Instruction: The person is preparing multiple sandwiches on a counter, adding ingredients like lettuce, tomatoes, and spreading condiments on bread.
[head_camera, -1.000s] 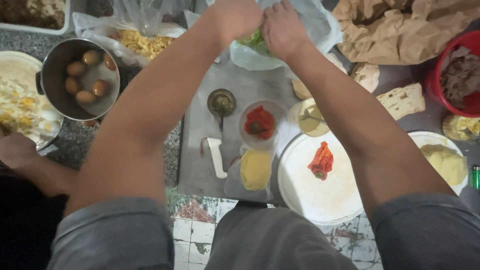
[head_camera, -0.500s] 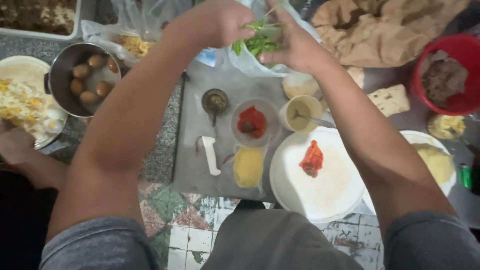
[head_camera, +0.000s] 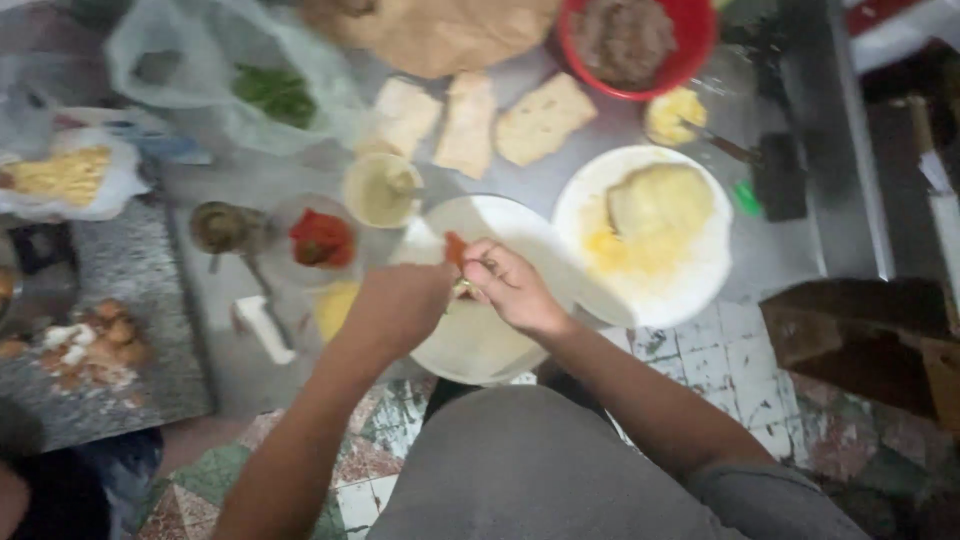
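Observation:
My left hand (head_camera: 400, 305) and my right hand (head_camera: 512, 287) meet fingertip to fingertip over a round white flatbread (head_camera: 480, 345) at the counter's front edge. Both have their fingers curled in and pinch a small pale green bit of leaves (head_camera: 463, 290) between them; blur hides its exact shape. A dab of red sauce (head_camera: 455, 246) lies on the flatbread just beyond my fingers. The clear plastic bag of green leaves (head_camera: 275, 95) lies at the back left, away from both hands.
Left of the flatbread stand a bowl of red sauce (head_camera: 322, 238), a cream bowl (head_camera: 382, 190), a dark green dip (head_camera: 222, 226), a yellow bowl (head_camera: 335, 308) and a white tool (head_camera: 262, 328). A white plate of yellow food (head_camera: 650, 230) is to the right. Behind are bread slices (head_camera: 470, 120) and a red bowl of meat (head_camera: 630, 40).
Both hands have come back from the bag of greens at the rear down to the flatbread, carrying a pinch of leaves. The view has swung to the right.

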